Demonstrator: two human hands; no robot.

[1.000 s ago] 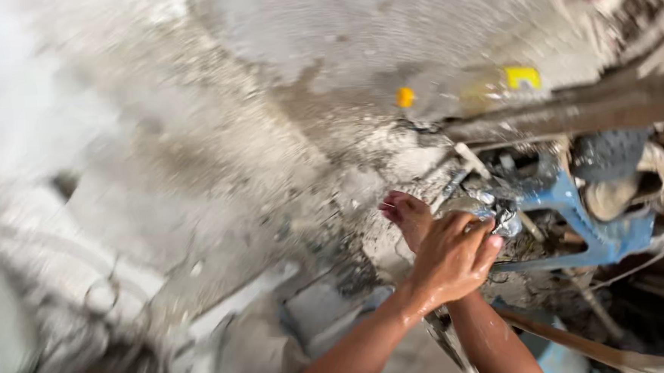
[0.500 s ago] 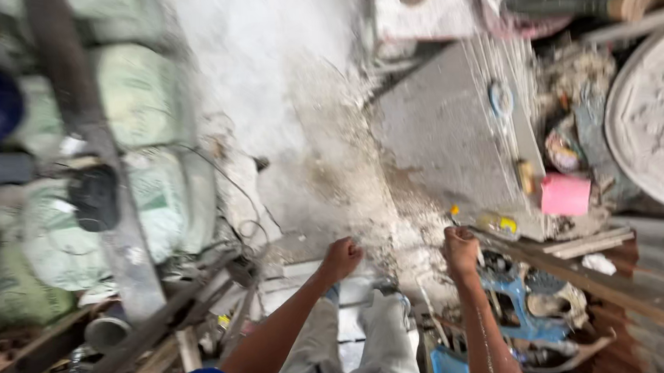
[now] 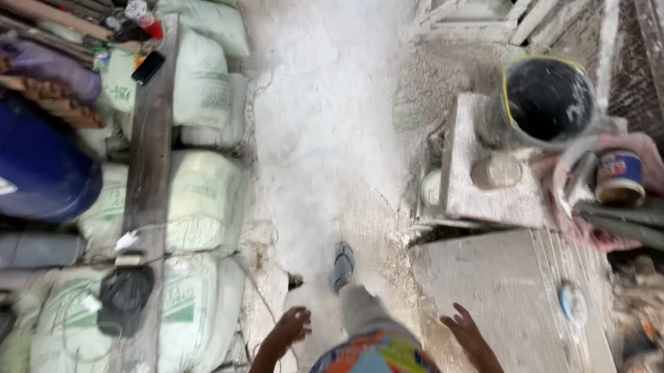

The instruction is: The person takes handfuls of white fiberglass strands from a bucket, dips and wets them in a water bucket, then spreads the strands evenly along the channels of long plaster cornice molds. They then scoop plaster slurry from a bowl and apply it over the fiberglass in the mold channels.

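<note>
I look straight down at a dusty concrete floor (image 3: 329, 134). My left hand (image 3: 289, 330) hangs low in view, fingers loosely curled, holding nothing. My right hand (image 3: 464, 329) is spread with fingers apart, also empty, above a grey slab (image 3: 496, 284). Between them show my colourful shirt (image 3: 371, 362), one grey trouser leg and a sandalled foot (image 3: 342, 266) stepping forward. Neither hand touches anything.
Pale green filled sacks (image 3: 200, 201) line the left, with a long plank (image 3: 146, 189) across them, a black bag (image 3: 124, 294) and a blue barrel (image 3: 24, 168). On the right stand a black bucket (image 3: 548, 99), a small tin (image 3: 619, 179) and wooden frames (image 3: 535, 9).
Both hands left the blue machine part they were working on and now hang free. The view swung from the cluttered corner to the open floor, and I am stepping forward.
</note>
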